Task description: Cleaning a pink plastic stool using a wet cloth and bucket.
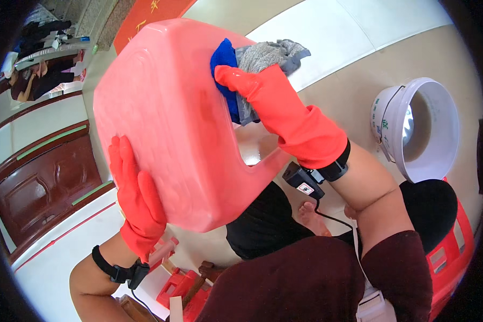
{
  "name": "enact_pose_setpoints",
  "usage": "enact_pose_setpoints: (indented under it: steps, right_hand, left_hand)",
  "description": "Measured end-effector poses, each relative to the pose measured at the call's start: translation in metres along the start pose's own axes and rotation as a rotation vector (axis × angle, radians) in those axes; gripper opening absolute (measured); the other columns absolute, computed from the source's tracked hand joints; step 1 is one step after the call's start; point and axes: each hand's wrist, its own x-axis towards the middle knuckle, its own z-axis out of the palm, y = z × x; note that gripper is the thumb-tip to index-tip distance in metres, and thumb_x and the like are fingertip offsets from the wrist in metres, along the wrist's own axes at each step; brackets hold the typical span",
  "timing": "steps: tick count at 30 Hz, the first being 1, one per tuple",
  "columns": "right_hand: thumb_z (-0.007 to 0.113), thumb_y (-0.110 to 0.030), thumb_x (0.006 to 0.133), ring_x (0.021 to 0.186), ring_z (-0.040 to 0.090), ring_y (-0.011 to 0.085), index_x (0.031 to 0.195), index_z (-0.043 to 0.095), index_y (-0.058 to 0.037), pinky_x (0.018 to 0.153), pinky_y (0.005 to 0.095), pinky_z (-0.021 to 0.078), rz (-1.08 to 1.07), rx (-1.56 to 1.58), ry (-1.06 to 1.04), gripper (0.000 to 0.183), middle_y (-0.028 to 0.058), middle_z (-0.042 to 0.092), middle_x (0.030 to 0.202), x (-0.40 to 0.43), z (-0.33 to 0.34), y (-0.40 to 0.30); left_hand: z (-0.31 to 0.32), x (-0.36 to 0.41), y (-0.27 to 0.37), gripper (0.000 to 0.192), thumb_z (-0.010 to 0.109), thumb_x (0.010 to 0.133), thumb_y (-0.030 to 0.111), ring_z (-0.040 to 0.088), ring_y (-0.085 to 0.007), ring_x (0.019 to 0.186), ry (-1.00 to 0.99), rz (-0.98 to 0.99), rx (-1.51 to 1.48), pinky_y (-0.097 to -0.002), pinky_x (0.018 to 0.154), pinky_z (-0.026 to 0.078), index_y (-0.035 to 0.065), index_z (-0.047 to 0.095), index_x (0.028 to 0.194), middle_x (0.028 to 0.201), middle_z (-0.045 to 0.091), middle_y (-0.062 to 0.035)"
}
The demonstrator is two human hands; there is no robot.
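Note:
A pink plastic stool (153,100) is held up tilted before me, its broad seat face towards my view and one leg reaching to the lower right. My left hand (139,197), in a red rubber glove, lies along its left side with the fingers flat on the plastic. In my right hand (265,104), also gloved in red, is a bunched cloth, part blue (224,58) and part grey fleecy fabric (259,56). That cloth touches the stool's right edge, beside a darker reddish patch on the plastic. The right fingers under the cloth are hidden.
A white plastic bucket (446,133) with cloudy water stands on the tiled floor to the right. Red plastic furniture (438,261) shows at lower right, other red plastic items (185,287) at lower left. A dark wooden door panel (44,193) is left. A person or reflection (40,80) appears upper left.

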Motion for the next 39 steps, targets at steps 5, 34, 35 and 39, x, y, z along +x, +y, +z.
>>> enact_pose_setpoints:
  steps: [5, 34, 35, 39]
  right_hand:
    - [0.065, -0.023, 0.093, 0.099, 0.065, 0.014, 0.113, 0.071, 0.0018, 0.092, 0.0287, 0.0489, -0.081, -0.091, 0.022, 0.033, 0.007, 0.073, 0.102, -0.013, 0.005, -0.002]
    - [0.071, -0.022, 0.086, 0.074, 0.062, 0.0102, 0.087, 0.071, -0.0005, 0.068, 0.0269, 0.0495, -0.042, 0.228, 0.086, 0.021, 0.0007, 0.066, 0.076, -0.02, 0.017, 0.003]
    - [0.071, -0.022, 0.086, 0.074, 0.062, 0.0102, 0.087, 0.071, -0.0005, 0.068, 0.0269, 0.0495, -0.04, 0.231, 0.084, 0.021, 0.0007, 0.066, 0.076, -0.017, 0.011, -0.001]
    - [0.069, -0.025, 0.089, 0.075, 0.063, 0.0105, 0.089, 0.073, -0.0019, 0.069, 0.0259, 0.05, -0.031, 0.132, 0.02, 0.023, 0.0016, 0.068, 0.08, 0.013, -0.005, -0.007]
  left_hand:
    - [-0.001, 0.0, 0.001, 0.058, 0.036, 0.103, 0.023, 0.021, -0.0419, 0.148, 0.009, 0.008, 0.031, -0.0478, 0.12, 0.014, -0.0055, 0.026, 0.152, 0.158, 0.025, -0.026]
    - [0.007, 0.052, 0.038, 0.055, 0.035, 0.105, 0.022, 0.02, -0.0386, 0.149, 0.059, -0.051, 0.016, -0.0452, 0.12, 0.011, -0.0006, 0.025, 0.154, 0.16, 0.024, -0.0231]
    - [0.005, 0.051, 0.04, 0.055, 0.035, 0.105, 0.022, 0.02, -0.0386, 0.149, 0.059, -0.054, 0.019, -0.0452, 0.12, 0.011, -0.0006, 0.025, 0.154, 0.16, 0.024, -0.0231]
    - [0.011, 0.054, 0.039, 0.055, 0.035, 0.106, 0.023, 0.021, -0.039, 0.149, 0.062, -0.04, -0.01, -0.0451, 0.12, 0.012, -0.0008, 0.026, 0.154, 0.159, 0.026, -0.0241]
